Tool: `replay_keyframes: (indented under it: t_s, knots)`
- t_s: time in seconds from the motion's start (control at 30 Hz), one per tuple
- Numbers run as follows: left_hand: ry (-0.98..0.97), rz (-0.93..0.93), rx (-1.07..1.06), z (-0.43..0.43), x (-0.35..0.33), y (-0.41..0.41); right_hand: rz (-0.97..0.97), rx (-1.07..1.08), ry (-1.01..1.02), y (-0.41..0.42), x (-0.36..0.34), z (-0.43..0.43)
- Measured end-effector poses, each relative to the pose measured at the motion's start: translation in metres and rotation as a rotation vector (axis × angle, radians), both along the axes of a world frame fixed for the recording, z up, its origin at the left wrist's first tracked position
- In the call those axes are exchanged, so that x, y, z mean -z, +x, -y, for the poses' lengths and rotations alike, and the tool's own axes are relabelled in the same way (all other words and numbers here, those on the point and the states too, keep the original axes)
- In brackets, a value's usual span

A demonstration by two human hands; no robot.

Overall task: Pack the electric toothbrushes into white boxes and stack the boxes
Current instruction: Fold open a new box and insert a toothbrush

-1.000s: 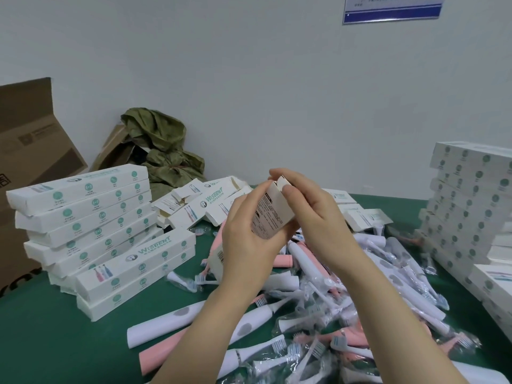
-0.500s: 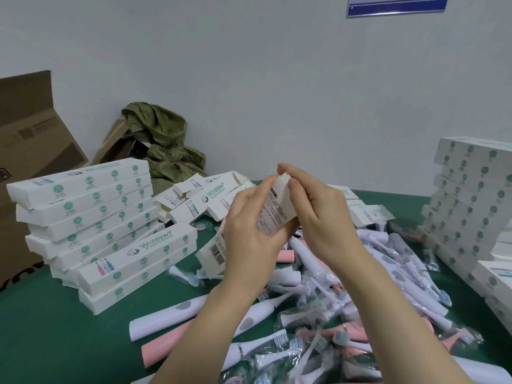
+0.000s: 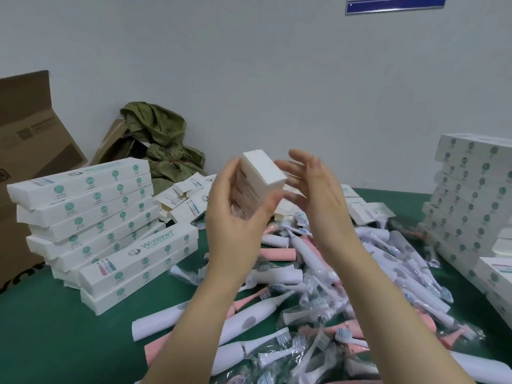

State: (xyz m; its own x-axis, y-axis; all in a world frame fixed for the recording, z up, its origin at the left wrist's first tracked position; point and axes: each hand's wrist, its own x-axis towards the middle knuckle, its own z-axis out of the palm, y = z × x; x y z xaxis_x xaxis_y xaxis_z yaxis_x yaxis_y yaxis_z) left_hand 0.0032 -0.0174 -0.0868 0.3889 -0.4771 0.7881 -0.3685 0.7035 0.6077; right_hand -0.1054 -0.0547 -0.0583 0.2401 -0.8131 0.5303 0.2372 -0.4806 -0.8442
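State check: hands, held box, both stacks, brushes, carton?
left hand: grips the white box, raised.
white box: tilted, upper end closed.
right hand: open, fingers spread beside the box.
left stack: closed boxes, piled unevenly.
right stack: closed boxes, stacked flat.
toothbrushes: loose, unpacked, heaped on the green table.
cardboard carton: flap open.
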Motion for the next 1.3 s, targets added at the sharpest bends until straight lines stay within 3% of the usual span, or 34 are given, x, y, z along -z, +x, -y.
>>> replay_keyframes:
  t_s: [0.03,0.13,0.17,0.2,0.27,0.33,0.4,0.47,0.53,0.6,0.67,0.73,0.83,0.93,1.07,1.17,1.3]
  knots:
    - [-0.029,-0.085,0.131,-0.001,-0.003,0.006,-0.039,0.036,0.094,-0.005,-0.002,0.004]
    - [-0.069,-0.370,0.548,-0.002,-0.007,0.021,-0.614,0.177,0.274,-0.027,0.005,0.020]
    - [-0.062,-0.423,0.643,-0.002,-0.008,0.023,-0.685,0.139,0.356,-0.031,0.009,0.023]
    - [-0.059,-0.446,0.708,-0.001,-0.007,0.025,-0.626,0.057,0.460,-0.032,0.013,0.026]
    - [-0.060,-0.478,0.806,0.001,-0.006,0.030,-0.305,-0.121,0.661,-0.033,0.017,0.033]
    - [-0.056,-0.529,0.850,0.002,-0.005,0.034,0.009,-0.166,0.755,-0.034,0.021,0.042]
    - [0.057,-0.591,0.756,0.006,0.000,0.039,0.173,-0.042,0.729,-0.037,0.023,0.049]
    - [0.272,-0.602,0.455,0.012,0.006,0.040,0.123,0.169,0.602,-0.041,0.025,0.051]
    - [0.463,-0.431,-0.033,0.017,0.013,0.036,0.005,0.366,0.435,-0.041,0.028,0.051]
    - [0.392,-0.146,-0.345,0.016,0.017,0.028,-0.098,0.459,0.293,-0.035,0.027,0.045]
    - [0.266,0.050,-0.315,0.017,0.018,0.022,-0.147,0.445,0.223,-0.023,0.023,0.036]
    - [0.270,0.205,-0.211,0.019,0.019,0.015,-0.146,0.364,0.190,-0.012,0.022,0.029]
    - [0.291,0.439,-0.299,0.022,0.028,0.010,-0.080,0.294,0.167,-0.005,0.017,0.022]
    - [0.273,0.387,-0.307,0.022,0.030,0.009,0.044,0.232,0.243,-0.011,0.012,0.021]
    - [0.188,0.395,-0.141,0.013,0.025,0.003,-0.022,0.148,0.207,-0.015,0.006,0.016]
    - [0.135,0.292,-0.020,0.006,0.016,0.000,-0.158,0.185,0.032,-0.012,0.002,0.013]
    - [0.124,0.172,-0.033,0.008,-0.001,0.000,-0.261,0.190,-0.148,-0.005,0.000,0.004]
